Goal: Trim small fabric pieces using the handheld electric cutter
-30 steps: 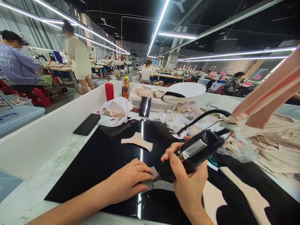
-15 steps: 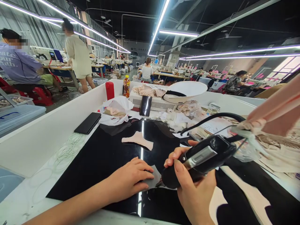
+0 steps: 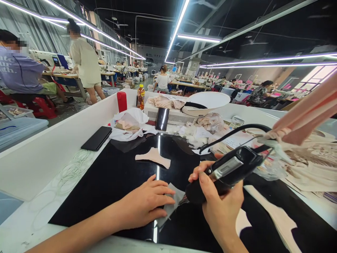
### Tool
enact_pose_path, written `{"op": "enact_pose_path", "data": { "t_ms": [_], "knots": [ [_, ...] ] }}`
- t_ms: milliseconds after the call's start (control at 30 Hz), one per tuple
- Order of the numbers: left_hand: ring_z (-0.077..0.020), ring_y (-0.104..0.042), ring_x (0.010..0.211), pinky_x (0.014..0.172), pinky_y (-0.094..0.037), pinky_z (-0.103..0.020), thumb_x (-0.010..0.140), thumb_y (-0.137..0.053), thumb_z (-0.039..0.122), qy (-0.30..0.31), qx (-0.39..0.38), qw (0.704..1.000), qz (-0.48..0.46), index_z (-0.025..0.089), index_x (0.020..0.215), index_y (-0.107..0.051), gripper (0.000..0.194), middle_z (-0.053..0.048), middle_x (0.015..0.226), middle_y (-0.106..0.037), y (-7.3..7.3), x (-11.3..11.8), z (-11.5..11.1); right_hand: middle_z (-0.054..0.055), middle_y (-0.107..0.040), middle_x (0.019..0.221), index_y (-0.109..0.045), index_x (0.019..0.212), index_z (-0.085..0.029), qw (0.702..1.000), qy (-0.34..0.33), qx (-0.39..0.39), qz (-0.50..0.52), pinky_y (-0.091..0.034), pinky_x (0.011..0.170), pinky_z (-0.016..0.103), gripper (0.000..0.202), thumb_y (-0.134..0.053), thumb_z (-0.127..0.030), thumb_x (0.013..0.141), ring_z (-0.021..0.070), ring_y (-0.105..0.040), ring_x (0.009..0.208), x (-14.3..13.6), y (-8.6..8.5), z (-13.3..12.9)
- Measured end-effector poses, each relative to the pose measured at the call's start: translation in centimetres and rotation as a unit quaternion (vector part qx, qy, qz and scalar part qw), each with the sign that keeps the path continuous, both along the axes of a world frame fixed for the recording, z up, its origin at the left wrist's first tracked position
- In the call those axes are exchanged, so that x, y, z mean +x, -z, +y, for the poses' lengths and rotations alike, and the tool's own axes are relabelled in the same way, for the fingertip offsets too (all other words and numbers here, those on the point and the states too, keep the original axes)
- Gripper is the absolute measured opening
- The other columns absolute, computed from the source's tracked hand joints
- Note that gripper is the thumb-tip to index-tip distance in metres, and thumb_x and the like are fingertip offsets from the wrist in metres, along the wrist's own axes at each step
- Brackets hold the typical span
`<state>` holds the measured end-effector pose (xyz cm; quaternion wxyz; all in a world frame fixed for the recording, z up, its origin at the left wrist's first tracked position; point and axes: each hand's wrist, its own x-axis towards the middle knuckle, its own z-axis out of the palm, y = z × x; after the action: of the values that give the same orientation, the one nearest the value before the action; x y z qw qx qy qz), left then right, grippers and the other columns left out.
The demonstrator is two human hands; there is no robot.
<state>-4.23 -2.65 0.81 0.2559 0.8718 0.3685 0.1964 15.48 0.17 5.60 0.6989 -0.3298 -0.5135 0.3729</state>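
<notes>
My left hand point(image 3: 149, 200) lies palm down with its fingers stretched out, resting on a small translucent greyish piece of material point(image 3: 172, 207) on the black board point(image 3: 105, 196). Wrapped around a black corded hand tool point(image 3: 229, 172) with a silvery panel is my right hand point(image 3: 221, 196). The tool tilts down to the left, and its narrow tip meets the right edge of the translucent piece; I cannot tell what kind of tool it is. A pale pink fabric piece point(image 3: 153, 157) lies beyond my left hand. More pink cut pieces point(image 3: 273, 211) lie right of my right hand.
Along the back stand a white vented box point(image 3: 171, 115), a propped phone point(image 3: 162, 119), a drink bottle point(image 3: 140, 97) and a white plastic bag point(image 3: 129, 123). A black phone point(image 3: 96, 138) lies left. Fabric heaps point(image 3: 313, 165) and hanging pink cloth point(image 3: 302, 116) occupy the right. Several people work beyond.
My right hand has moved slightly right with the tool. The tool's tip now points at the translucent piece's right edge, and more of that piece shows. The left-hand fingers have spread a little.
</notes>
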Motion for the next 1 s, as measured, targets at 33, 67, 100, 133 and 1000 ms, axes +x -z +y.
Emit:
{"op": "enact_pose_path", "data": {
  "t_ms": [33,67,100,133,1000],
  "knots": [
    [-0.03,-0.049,0.141,0.125,-0.018,-0.061,0.095,-0.071,0.019,0.008,-0.01,1.0,0.004,0.033,0.135,-0.064,0.043,-0.003,0.144,-0.063,-0.1,0.0,-0.1,-0.004,-0.067,0.086,-0.056,0.122,-0.03,1.0,0.0,0.0,0.001,-0.056,0.06,0.028,0.043,-0.078,-0.021,0.086,0.0137,-0.066,0.064,0.1,0.0,0.1],
    [-0.0304,-0.048,0.142,0.124,-0.017,-0.062,0.094,-0.073,0.02,0.014,-0.021,1.0,0.005,0.033,0.136,-0.064,0.045,-0.003,0.144,-0.063,-0.2,0.0,-0.1,-0.004,-0.066,0.086,-0.056,0.122,-0.03,1.0,-0.003,-0.002,0.002,-0.056,0.06,0.028,0.043,-0.078,-0.022,0.087,0.0134,-0.065,0.064,0.2,0.0,0.1],
    [-0.0306,-0.048,0.142,0.124,-0.017,-0.063,0.093,-0.074,0.02,0.017,-0.034,0.999,0.005,0.034,0.137,-0.063,0.047,-0.003,0.144,-0.063,-0.4,0.0,-0.2,-0.004,-0.066,0.086,-0.056,0.123,-0.03,1.0,-0.008,-0.003,0.006,-0.056,0.06,0.028,0.043,-0.078,-0.023,0.087,0.0133,-0.065,0.064,0.2,-0.1,0.0],
    [-0.0309,-0.047,0.143,0.124,-0.016,-0.064,0.092,-0.075,0.021,0.016,-0.046,0.999,0.007,0.034,0.137,-0.063,0.048,-0.003,0.145,-0.063,-0.5,0.0,-0.2,-0.004,-0.066,0.086,-0.056,0.123,-0.03,1.0,-0.014,-0.005,0.01,-0.056,0.059,0.028,0.043,-0.078,-0.023,0.087,0.0134,-0.065,0.064,0.2,-0.1,-0.2],
    [-0.0339,-0.044,0.145,0.123,-0.016,-0.069,0.084,-0.083,0.024,0.009,-0.07,0.997,0.014,0.035,0.137,-0.063,0.058,-0.002,0.148,-0.06,-1.1,-0.1,-0.2,-0.002,-0.063,0.088,-0.053,0.128,-0.033,0.996,-0.086,-0.008,0.029,-0.059,0.062,0.03,0.043,-0.073,-0.022,0.092,0.0144,-0.065,0.069,-1.1,0.3,-2.7]
  ]
}}
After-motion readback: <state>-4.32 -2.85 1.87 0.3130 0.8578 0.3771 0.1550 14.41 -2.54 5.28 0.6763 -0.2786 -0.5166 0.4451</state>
